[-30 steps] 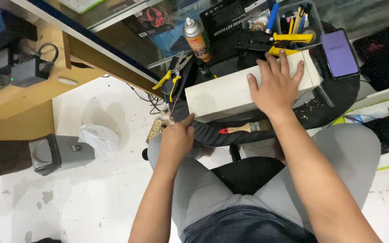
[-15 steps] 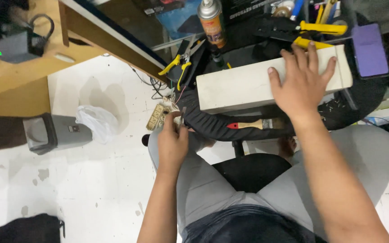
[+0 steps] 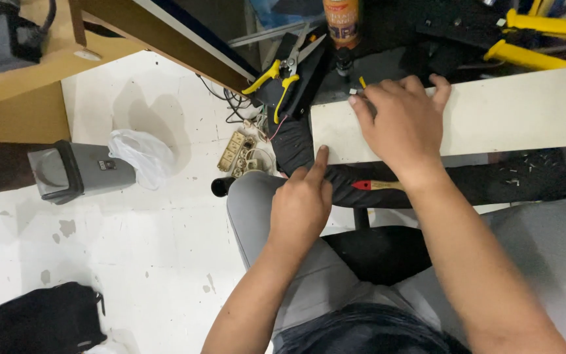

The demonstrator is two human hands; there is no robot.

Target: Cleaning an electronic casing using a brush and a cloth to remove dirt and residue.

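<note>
Head view, seated person: the left hand (image 3: 301, 208) is loosely curled above the grey-trousered knee, index finger extended and touching the near edge of the long white panel (image 3: 506, 111), gripping nothing. Just beyond, the right hand (image 3: 404, 124) lies palm down on the panel's left end, fingers spread, pinching nothing visible. The panel rests across a round black table (image 3: 545, 180). Farther off lie yellow-handled pliers (image 3: 280, 72) and a spray can (image 3: 343, 23).

A long cream-white rectangular block (image 3: 506, 111) lies flat and level across the black round table edge (image 3: 427, 190).
</note>
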